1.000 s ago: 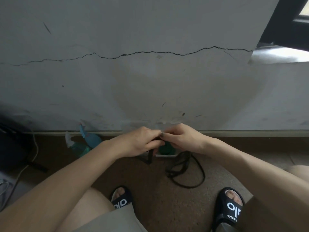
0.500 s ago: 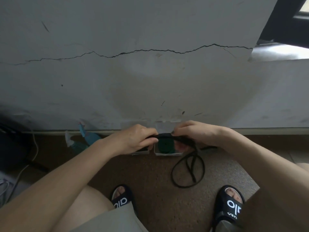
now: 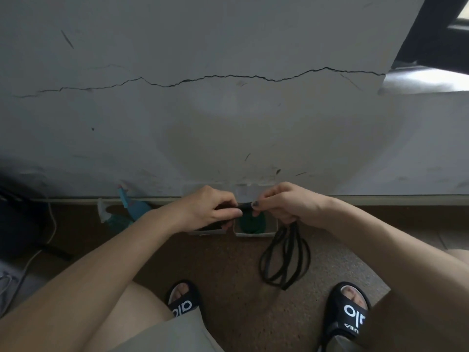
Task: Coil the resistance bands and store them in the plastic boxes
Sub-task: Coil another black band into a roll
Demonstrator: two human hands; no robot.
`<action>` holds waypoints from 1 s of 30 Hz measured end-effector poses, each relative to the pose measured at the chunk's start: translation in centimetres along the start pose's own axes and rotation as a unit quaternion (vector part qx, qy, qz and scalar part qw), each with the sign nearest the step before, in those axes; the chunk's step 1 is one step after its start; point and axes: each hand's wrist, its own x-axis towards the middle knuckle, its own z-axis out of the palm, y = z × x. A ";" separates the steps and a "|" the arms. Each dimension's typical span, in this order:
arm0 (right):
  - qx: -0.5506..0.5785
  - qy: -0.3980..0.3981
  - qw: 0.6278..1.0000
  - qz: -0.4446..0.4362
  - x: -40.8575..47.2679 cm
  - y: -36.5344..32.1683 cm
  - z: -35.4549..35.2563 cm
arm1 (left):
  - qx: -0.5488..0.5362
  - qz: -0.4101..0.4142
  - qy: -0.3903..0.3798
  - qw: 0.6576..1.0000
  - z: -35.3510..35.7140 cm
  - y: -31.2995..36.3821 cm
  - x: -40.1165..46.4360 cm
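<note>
Below the grip, slack loops of the black resistance band [image 3: 284,260] hang from the right hand [image 3: 284,207] and trail onto the floor [image 3: 228,270], between the two sandalled feet. The left hand [image 3: 210,212] and the right each pinch a short taut stretch of the band between them. It looks light, limp and rubbery, likely to spring loose, so holding near the wound end seems wisest. Just beyond and beneath the grip sit two plastic boxes [image 3: 253,233], one holding a green coil [image 3: 252,222]. The wall [image 3: 228,135] rises directly behind, so free room lies towards the body.
</note>
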 end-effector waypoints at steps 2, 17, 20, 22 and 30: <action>0.040 0.016 0.999 0.007 -0.2 -0.1 -1.1 | -0.074 -0.033 0.014 0.997 -0.5 -0.7 -0.6; 0.164 0.057 0.983 0.065 -0.9 -0.4 -3.0 | -0.311 -0.044 0.062 0.947 -2.8 -1.6 -3.2; 0.154 0.054 0.984 0.073 -0.8 -0.4 -2.9 | -0.293 -0.057 0.099 0.949 -2.8 -1.4 -3.0; 0.149 0.046 0.985 0.074 -0.7 -0.2 -2.7 | -0.279 -0.079 0.148 0.945 -2.7 -1.3 -2.5; 0.103 0.040 0.992 0.065 -0.3 0.4 -2.0 | -0.100 -0.086 0.253 0.958 -2.0 -1.2 -1.0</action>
